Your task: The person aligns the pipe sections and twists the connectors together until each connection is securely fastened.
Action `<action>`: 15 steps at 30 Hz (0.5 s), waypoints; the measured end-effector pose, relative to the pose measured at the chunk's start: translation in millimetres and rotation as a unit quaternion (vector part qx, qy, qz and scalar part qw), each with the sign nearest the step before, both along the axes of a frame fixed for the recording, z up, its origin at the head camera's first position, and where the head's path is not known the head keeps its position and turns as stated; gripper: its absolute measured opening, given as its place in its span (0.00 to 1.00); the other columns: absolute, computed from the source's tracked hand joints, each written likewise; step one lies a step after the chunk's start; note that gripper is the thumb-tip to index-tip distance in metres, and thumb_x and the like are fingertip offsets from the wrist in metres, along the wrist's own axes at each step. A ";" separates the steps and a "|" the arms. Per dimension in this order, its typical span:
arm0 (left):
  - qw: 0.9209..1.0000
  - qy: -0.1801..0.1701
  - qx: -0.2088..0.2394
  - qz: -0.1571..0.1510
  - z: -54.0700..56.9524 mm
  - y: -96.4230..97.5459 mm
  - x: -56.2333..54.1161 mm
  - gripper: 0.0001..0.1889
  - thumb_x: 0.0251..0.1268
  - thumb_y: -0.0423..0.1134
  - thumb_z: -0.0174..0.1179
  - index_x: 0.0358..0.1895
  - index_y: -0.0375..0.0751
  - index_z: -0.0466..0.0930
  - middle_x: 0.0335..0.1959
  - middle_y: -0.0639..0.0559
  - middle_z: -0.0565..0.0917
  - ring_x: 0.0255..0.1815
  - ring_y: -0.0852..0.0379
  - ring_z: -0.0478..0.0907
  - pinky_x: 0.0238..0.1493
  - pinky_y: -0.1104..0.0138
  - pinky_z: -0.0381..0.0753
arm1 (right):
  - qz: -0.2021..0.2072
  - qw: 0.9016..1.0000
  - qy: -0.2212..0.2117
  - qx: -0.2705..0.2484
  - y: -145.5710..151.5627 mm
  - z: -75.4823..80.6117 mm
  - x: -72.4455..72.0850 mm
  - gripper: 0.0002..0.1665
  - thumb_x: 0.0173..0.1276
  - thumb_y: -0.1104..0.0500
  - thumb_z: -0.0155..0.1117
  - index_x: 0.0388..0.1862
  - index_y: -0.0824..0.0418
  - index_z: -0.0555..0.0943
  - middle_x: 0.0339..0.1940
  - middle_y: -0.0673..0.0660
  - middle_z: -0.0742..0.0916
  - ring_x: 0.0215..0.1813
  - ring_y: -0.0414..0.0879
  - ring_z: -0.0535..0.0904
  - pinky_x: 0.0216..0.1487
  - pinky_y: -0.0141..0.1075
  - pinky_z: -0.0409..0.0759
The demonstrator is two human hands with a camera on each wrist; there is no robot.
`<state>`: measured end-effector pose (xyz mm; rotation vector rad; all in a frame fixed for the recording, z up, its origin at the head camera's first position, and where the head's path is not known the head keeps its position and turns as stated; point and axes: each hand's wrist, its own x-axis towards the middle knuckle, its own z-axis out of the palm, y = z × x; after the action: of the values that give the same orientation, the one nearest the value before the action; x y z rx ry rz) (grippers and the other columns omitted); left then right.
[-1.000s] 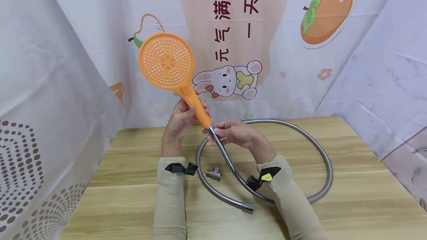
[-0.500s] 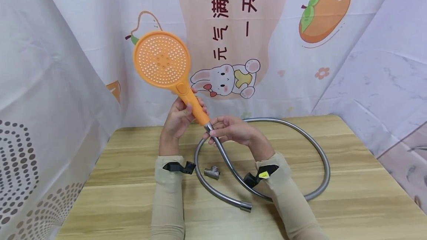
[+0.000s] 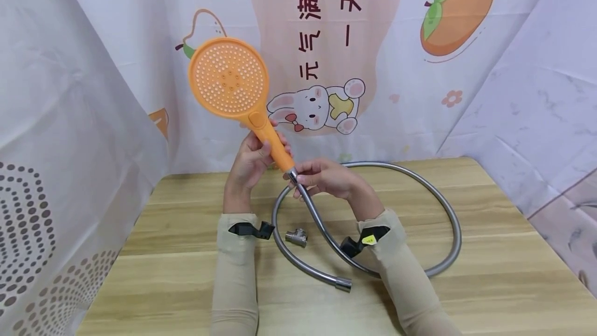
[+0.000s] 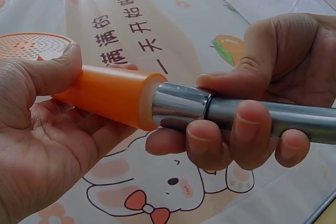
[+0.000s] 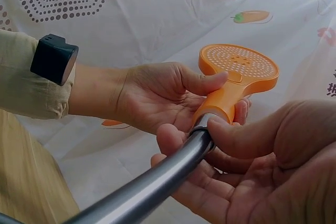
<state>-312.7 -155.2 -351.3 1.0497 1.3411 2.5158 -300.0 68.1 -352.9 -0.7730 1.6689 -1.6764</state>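
An orange shower head is held up over the table, tilted with its round nozzle face toward the upper left. My left hand grips its handle, thumb along the front and fingers behind. At the handle's lower end, my right hand pinches the chrome connector of a grey metal shower hose. In the left wrist view the connector sits right at the handle's end, with a pale ring at the joint. The right thumb presses the connector from one side while the fingers curl beneath.
The hose loops across the wooden table, its free end lying near the front. A small metal tee fitting lies inside the loop. A printed cloth backdrop hangs behind the table.
The view shifts slightly as the head camera moves. Both hands keep their hold on the shower head and hose connector; the right fingers move slightly around the connector.
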 end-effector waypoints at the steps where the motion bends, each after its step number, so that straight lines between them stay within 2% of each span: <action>1: 1.000 0.000 -0.001 -0.002 0.0 0.1 0.1 0.24 0.70 0.39 0.62 0.64 0.40 0.65 0.44 0.47 0.83 0.44 0.52 0.86 0.54 0.61 0.86 | 0.003 1.000 0.001 -0.001 0.5 0.4 0.4 0.20 0.81 0.69 0.47 0.65 0.80 0.71 0.41 0.52 0.87 0.41 0.45 0.87 0.51 0.45 0.87; 9: 1.000 0.007 0.003 0.000 -1.6 -0.3 0.3 0.22 0.71 0.39 0.60 0.63 0.41 0.65 0.44 0.47 0.83 0.45 0.52 0.86 0.55 0.61 0.85 | 0.012 1.000 -0.014 -0.016 1.6 3.4 3.7 0.23 0.80 0.68 0.48 0.68 0.80 0.69 0.41 0.51 0.89 0.42 0.44 0.88 0.54 0.45 0.86; 15: 1.000 0.003 0.007 -0.006 0.0 -1.9 -0.2 0.20 0.72 0.38 0.60 0.62 0.43 0.67 0.44 0.47 0.82 0.45 0.52 0.86 0.54 0.61 0.85 | 0.001 0.999 -0.038 -0.019 -0.9 4.5 3.4 0.19 0.77 0.72 0.52 0.64 0.76 0.70 0.40 0.53 0.89 0.42 0.44 0.88 0.52 0.43 0.87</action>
<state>-312.9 -157.1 -351.3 1.0666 1.3164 2.5182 -296.6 67.2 -348.3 -0.7194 1.5871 -1.7198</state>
